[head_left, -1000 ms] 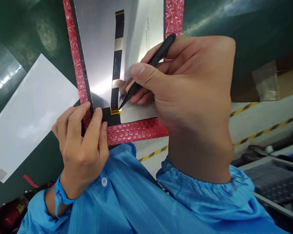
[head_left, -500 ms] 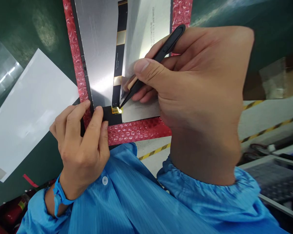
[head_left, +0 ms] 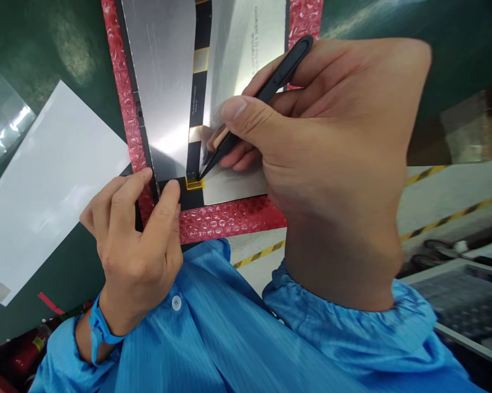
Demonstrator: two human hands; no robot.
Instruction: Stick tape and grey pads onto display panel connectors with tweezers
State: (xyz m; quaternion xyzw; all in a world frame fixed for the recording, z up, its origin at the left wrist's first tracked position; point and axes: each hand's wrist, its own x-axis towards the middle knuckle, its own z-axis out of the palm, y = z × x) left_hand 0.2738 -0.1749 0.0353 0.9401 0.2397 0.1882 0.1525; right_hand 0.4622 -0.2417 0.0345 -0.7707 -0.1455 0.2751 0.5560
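Note:
A silver panel (head_left: 164, 87) lies on a sheet of red bubble wrap (head_left: 229, 218) on the green work surface. A black flex strip (head_left: 197, 103) with gold patches runs down the panel to a small yellow connector (head_left: 194, 184) at its near edge. My right hand (head_left: 323, 142) pinches black tweezers (head_left: 254, 103), whose tips touch the strip just above the connector. My left hand (head_left: 135, 240) is curled, thumb and forefinger pressing the panel's near left corner against the bubble wrap.
A white sheet (head_left: 45, 185) lies left of the bubble wrap on the green surface (head_left: 66, 43). Clear film (head_left: 4, 120) sits at the far left. Beyond the bench edge on the right are a floor with yellow-black tape (head_left: 454, 210) and a dark tray (head_left: 467, 305).
The tweezers' tips moved slightly up off the connector and came back down beside it. The view shifted a little. My left hand kept its hold on the corner.

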